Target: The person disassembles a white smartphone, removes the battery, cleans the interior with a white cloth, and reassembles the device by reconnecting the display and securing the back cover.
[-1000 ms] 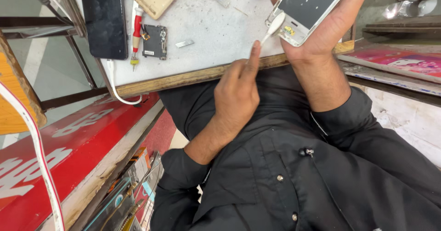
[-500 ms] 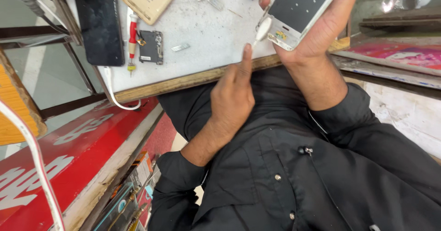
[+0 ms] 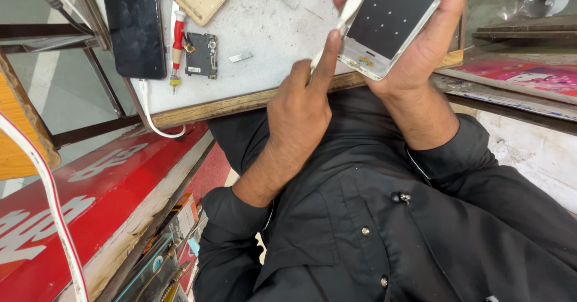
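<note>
At the upper right of the frame, the right hand (image 3: 421, 43) wraps closed around an opened white phone (image 3: 393, 19) above the worktable (image 3: 264, 43). The left hand (image 3: 300, 106) pinches a white pry tool (image 3: 348, 10) against its edge. A slip could crack the panel, or knock loose parts off the table.

A worn grey worktable (image 3: 270, 49) stands beside a red bench (image 3: 90, 218).
</note>
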The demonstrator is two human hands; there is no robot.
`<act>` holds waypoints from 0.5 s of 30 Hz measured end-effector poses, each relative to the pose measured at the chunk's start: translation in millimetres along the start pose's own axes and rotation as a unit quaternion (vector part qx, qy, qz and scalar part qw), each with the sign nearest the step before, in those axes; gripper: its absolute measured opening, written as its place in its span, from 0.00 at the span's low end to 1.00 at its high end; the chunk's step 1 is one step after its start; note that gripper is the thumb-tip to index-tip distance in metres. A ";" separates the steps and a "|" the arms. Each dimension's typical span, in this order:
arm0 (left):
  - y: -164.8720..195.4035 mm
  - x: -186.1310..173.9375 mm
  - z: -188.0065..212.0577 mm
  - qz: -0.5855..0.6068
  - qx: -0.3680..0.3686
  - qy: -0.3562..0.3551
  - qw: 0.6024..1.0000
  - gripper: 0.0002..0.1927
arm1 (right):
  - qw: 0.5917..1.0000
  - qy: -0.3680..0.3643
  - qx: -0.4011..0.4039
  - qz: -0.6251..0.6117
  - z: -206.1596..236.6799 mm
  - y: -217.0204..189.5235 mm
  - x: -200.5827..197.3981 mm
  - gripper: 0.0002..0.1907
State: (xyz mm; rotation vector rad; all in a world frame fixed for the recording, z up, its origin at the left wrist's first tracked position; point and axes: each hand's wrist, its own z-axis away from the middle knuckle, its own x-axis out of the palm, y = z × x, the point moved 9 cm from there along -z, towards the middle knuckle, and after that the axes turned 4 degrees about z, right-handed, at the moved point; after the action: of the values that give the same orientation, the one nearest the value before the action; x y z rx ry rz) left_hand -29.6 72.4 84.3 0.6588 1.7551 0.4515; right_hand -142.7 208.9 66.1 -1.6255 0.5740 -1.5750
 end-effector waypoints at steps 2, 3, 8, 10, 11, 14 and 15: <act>5.8 -4.0 0.7 -0.017 0.011 -0.002 1.000 0.40 | 0.999 -0.016 -0.015 -0.028 -2.1 -5.5 0.2 0.37; 10.4 -8.7 3.1 -0.010 0.019 0.008 1.000 0.40 | 0.999 -0.015 -0.016 -0.044 -3.9 -8.4 -2.5 0.37; 13.6 -17.8 -1.3 -0.019 0.027 0.037 0.999 0.33 | 0.999 0.006 0.036 -0.021 0.1 0.5 -8.8 0.40; 2.0 -15.1 -11.8 -0.066 0.003 0.034 0.997 0.33 | 0.997 -0.016 0.071 -0.019 6.1 17.4 1.8 0.39; -2.5 -16.0 -15.3 -0.094 -0.005 0.037 0.995 0.34 | 0.997 -0.026 0.072 -0.006 6.6 20.2 5.5 0.39; -1.4 -14.4 -12.5 -0.104 0.014 0.012 0.994 0.31 | 0.997 -0.025 0.062 0.048 3.5 16.8 6.7 0.40; 0.7 -16.5 -6.4 -0.075 0.012 0.011 0.997 0.31 | 0.997 -0.014 0.061 0.054 1.7 11.8 3.0 0.40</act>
State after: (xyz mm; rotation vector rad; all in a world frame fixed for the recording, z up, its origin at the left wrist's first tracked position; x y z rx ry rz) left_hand -32.3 62.6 98.8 0.5357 1.8175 0.3365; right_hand -138.4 200.0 58.8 -1.4985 0.5319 -1.4765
